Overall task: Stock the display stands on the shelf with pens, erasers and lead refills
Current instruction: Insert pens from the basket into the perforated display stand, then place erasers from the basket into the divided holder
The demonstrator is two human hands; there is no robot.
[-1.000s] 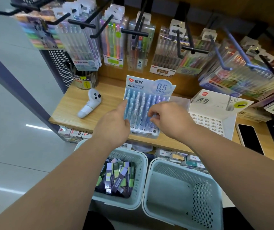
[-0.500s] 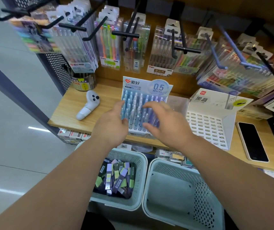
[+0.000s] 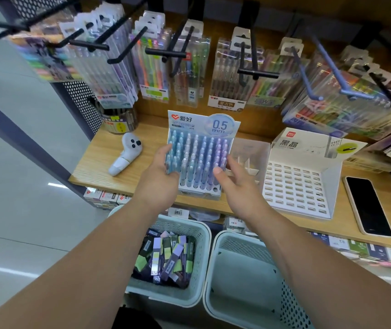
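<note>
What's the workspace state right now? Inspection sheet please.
Surface: light wooden shelf, carrying stands and loose items.
Job's things: blue-and-white 0.5 mm pen display stand, mostly filled, front holes empty; white slotted lead refill stand, slots empty; clear plastic divider box between them; pale green perforated basket holding small packs; second pale green basket, nothing visible inside.
Clutter: black phone; white handheld controller; round tub.
Grippers: left hand touches the pen stand's left side; right hand open by its right side, contact unclear.
Cables: nothing seen.
Surroundings: clear pen packs hang on black pegs; grey floor at left.
</note>
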